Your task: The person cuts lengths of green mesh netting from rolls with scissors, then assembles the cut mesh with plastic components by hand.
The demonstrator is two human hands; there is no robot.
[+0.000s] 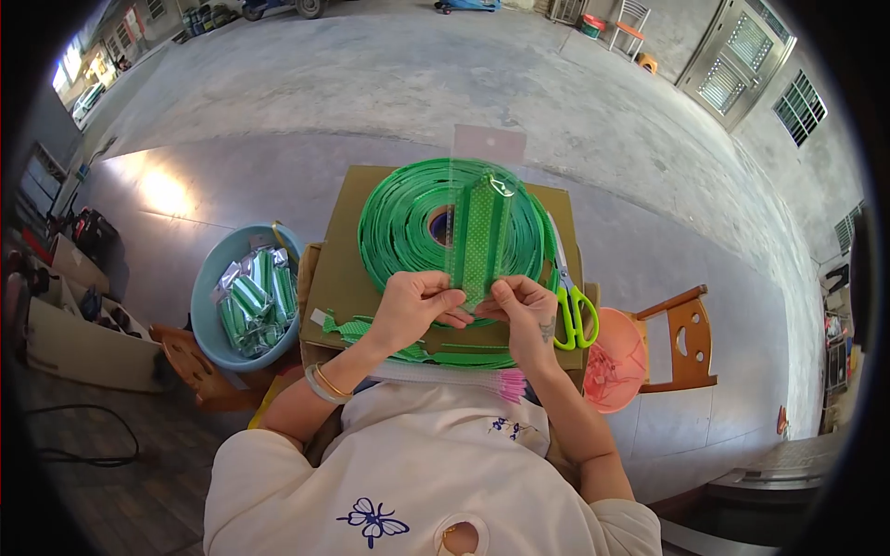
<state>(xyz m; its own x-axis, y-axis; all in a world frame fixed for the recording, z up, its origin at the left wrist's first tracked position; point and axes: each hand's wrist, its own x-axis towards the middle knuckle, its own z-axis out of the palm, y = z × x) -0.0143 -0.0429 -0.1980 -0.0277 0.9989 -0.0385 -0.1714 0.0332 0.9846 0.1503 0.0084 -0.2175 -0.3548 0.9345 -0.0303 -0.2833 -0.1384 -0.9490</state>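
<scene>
A clear plastic bag [489, 146] with a hang hole stands upright between my hands, over a big coil of green ribbon [389, 222]. Inside the bag is a folded green dotted strip [480, 236] with a metal clip at its top. My left hand [419, 304] pinches the bag's lower left corner. The lower right corner is pinched by my right hand [526, 310]. Green-handled scissors [577, 315] lie just right of my right hand on the cardboard box [343, 208]. Loose green strips [464, 358] lie along the box's near edge.
To the left, a blue basin [200, 301] on a wooden chair holds several packed green strips. A pink basin [623, 397] stands at the right beside another wooden chair [691, 338]. Clear bags with pink ends [511, 384] lie against my body.
</scene>
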